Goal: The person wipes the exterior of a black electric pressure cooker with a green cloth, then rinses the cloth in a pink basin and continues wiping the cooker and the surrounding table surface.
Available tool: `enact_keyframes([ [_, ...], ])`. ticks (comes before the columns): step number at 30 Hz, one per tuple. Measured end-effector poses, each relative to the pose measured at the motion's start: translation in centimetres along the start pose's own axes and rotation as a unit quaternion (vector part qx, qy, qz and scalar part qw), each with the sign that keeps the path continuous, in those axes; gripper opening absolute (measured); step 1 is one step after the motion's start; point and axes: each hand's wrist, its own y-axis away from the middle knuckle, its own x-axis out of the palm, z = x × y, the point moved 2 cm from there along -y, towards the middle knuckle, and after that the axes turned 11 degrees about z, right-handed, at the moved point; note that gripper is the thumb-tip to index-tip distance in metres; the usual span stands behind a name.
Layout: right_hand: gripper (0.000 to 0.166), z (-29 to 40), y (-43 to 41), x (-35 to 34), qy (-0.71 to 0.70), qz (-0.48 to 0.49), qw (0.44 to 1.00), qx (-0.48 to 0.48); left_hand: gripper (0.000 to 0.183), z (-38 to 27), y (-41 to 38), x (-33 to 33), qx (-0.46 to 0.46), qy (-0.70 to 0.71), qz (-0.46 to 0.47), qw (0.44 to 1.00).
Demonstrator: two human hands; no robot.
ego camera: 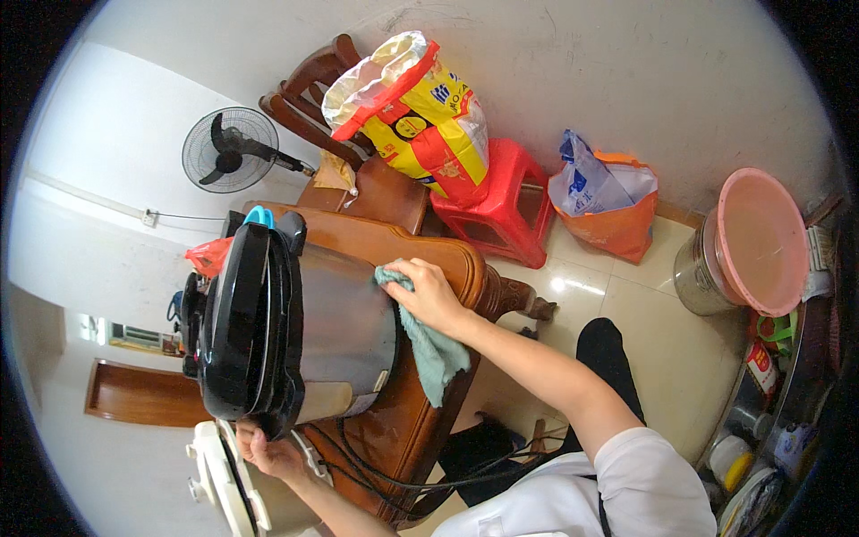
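An electric pressure cooker (342, 315) with a black lid and a grey metal body stands on a carved wooden table (429, 248). My right hand (426, 295) presses a light green cloth (436, 362) against the lower side of the body, and the rest of the cloth hangs down. At the other side of the cooker, my left hand (265, 450) has its fingers at the black handle by the lid's rim; part of the fingers is hidden behind it. A second, cream-coloured cooker (228, 476) stands close to my left hand.
Black power cords (402, 480) run from the table past my lap. Beyond the table are a wooden chair (376, 181) and a red plastic stool (496, 221) with a yellow and red sack (436, 134). An orange bag (611, 228) and a pink basin (762, 241) stand farther right.
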Motion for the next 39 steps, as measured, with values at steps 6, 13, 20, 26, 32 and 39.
enact_keyframes([
  [6, 0.04, 0.6, 2.1, -0.1, -0.027, 0.056, 0.996, -0.066, 0.025, -0.7, 0.0, 0.5, -0.021, -0.014, -0.004, 1.0],
  [13, 0.046, -0.4, 1.4, -0.3, -0.03, 0.091, 0.994, -0.052, 0.014, 0.4, 0.1, -1.4, -0.002, -0.013, 0.03, 0.999],
  [20, 0.041, -0.1, 2.4, -0.3, -0.003, 0.076, 0.995, -0.066, 0.017, 0.5, -0.2, -0.9, 0.012, -0.018, 0.04, 0.999],
  [26, 0.037, 4.2, 8.6, 3.0, 0.102, 0.002, 0.976, -0.192, 0.018, 0.5, 0.2, -0.6, 0.006, 0.002, 0.025, 1.0],
  [32, 0.035, 1.5, 2.8, 2.3, 0.14, 0.007, 0.987, -0.08, 0.023, -0.1, 0.1, 0.9, -0.016, 0.017, 0.0, 1.0],
  [39, 0.045, 5.2, 8.5, 3.9, 0.215, 0.005, 0.962, -0.168, 0.017, -0.7, 0.2, 1.2, -0.01, 0.024, -0.003, 1.0],
])
